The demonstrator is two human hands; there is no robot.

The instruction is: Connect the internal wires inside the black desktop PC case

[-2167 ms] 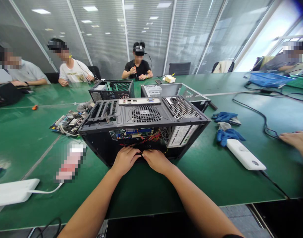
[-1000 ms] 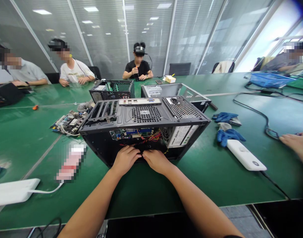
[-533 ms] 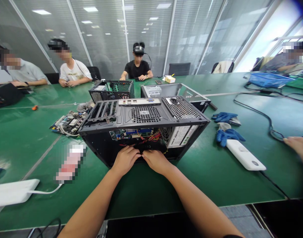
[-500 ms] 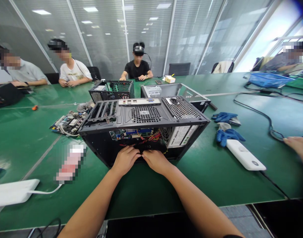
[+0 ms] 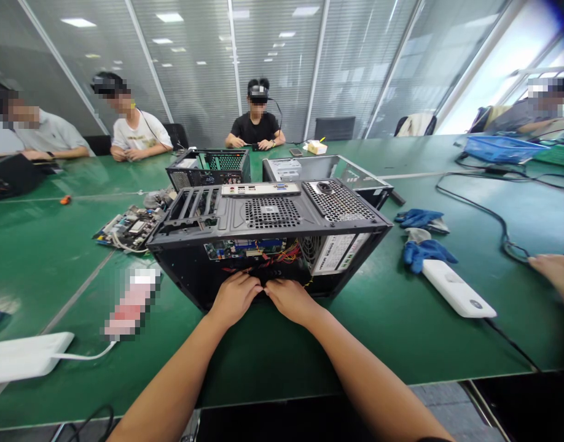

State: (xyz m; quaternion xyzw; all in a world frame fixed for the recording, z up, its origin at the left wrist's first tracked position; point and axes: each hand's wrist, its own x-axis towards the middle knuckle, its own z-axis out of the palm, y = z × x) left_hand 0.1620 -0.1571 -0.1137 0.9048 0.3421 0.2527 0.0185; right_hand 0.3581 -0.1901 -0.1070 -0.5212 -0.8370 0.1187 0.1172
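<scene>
A black desktop computer case point(image 5: 185, 270) stands before me with its open side facing me and its rear panel on top. Inside show a motherboard point(image 5: 245, 247), red and yellow wires point(image 5: 289, 252) and a labelled power supply point(image 5: 340, 255). My left hand point(image 5: 236, 298) and my right hand point(image 5: 289, 299) rest side by side at the case's lower near edge. Their fingers are closed and curl over that edge, with the thumbs almost meeting. The fingertips are partly hidden, so any small part between them cannot be seen.
Loose circuit boards point(image 5: 132, 227) lie left of the case; two more cases point(image 5: 208, 166) stand behind. Blue gloves point(image 5: 427, 252) and a white power bank point(image 5: 457, 288) lie right, near another person's hand point(image 5: 556, 276). Another white power bank point(image 5: 28, 356) is at left. Several people sit around the green table.
My hands and the case stay in place, apart from a tiny shift of the view. Across the table, the seated person's hand has moved slightly.
</scene>
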